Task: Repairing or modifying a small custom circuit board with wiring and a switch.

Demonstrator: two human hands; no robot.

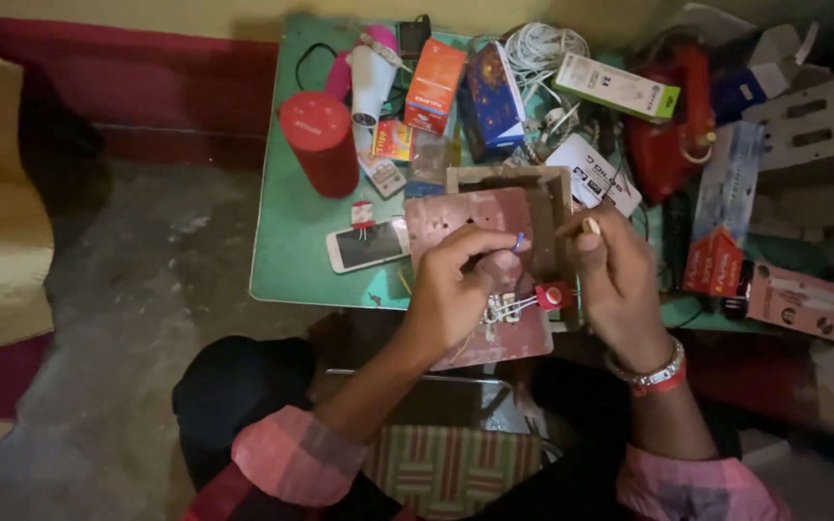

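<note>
A pinkish flat board [465,217] with small holes lies across the near edge of a green table [287,227], over a wooden box frame [552,183]. My left hand [456,280] rests on the board, fingers pinched on a small blue-tipped piece [518,239]. A small metal part with a red knob [553,296] sits on the board between my hands. My right hand [615,280], with a bracelet at the wrist, holds a thin stick-like tool [571,230] near its thumb.
On the table stand a red cylinder [319,143], a white phone [369,245], an orange box [434,85], a blue box [492,96], a coil of white cable [542,43] and a white-green box [618,87]. Red tools and cartons crowd the right.
</note>
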